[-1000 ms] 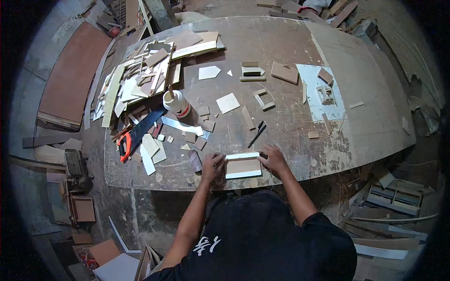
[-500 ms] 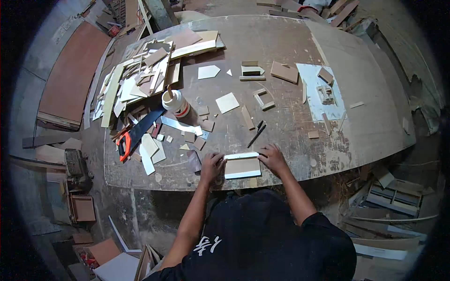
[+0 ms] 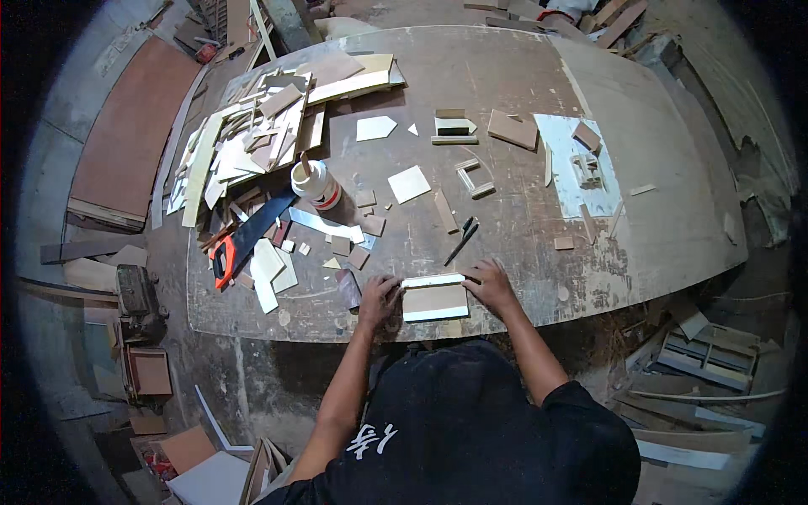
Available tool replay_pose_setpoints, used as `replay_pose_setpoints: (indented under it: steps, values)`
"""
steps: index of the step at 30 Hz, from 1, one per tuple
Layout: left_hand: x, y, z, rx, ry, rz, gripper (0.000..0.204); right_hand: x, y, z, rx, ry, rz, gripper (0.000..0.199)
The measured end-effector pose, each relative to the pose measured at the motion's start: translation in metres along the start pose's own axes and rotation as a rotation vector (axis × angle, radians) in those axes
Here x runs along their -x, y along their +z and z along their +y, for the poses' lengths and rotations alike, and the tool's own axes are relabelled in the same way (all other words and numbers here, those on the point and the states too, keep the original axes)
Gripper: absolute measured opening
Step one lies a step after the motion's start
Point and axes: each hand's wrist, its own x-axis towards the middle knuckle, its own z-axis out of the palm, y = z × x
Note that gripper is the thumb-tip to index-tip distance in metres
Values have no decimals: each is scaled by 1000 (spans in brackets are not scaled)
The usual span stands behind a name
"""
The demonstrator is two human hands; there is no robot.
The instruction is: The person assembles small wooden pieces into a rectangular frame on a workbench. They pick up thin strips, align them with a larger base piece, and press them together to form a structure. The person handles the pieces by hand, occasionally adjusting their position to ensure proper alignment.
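Observation:
A small brown wooden board lies at the near edge of the worktable, with a white strip along its near side. Across its far side runs a pale wooden strip. My left hand has its fingers closed at the strip's left end, and my right hand closes on the right end. Just beyond the hands rest a black pen and a narrow wood slat. A dark, shiny, flat piece lies beside my left hand. The undersides of the fingertips are hidden.
At the left lie a handsaw with an orange handle, a white glue bottle and a heap of wood scraps. Farther off are a small U-shaped wooden frame and a white sheet bearing a small wooden assembly.

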Motion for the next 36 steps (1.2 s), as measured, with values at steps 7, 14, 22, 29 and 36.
replay_pose_setpoints:
  steps: [7, 14, 22, 29, 36]
  values:
    - [-3, 0, 1, -29, -31, 3, 27, -2, 18, 17, 119, -40, 38, 27]
    - [-8, -4, 0, -23, -49, -65, 26, -5, 12, 11, 91, -11, 14, 27]
    - [-11, -11, 7, -9, -21, -52, 24, -6, 11, 9, 73, -16, 21, 26]
    - [-11, -11, 4, -1, -58, -98, 27, -6, 14, 9, 71, 10, 30, 27]
    - [-12, -12, 7, 11, -84, -84, 28, -6, 12, 8, 29, 39, 47, 26]
